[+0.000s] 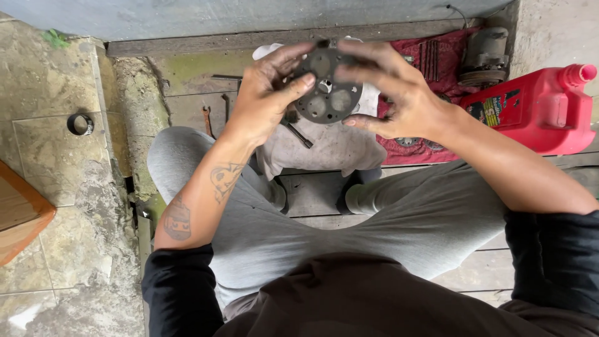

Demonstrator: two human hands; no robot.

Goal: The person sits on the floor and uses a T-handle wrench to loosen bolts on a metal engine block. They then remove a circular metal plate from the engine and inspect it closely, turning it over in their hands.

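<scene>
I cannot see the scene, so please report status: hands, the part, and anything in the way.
Left hand and right hand both grip the dark round disc. Disc held up above grey cloth. Red jug off to the right, nothing obstructing.

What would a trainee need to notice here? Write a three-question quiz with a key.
1. True or false: both hands hold the round metal disc.
2. Which lies to the person's right? A) red jug B) blue bucket C) green crate
3. Fill in: the small dark ring lies on the stone floor, on the person's ____ side.

Key: 1 true: left hand and right hand both have a grip on the disc. 2 A. 3 left.
</scene>
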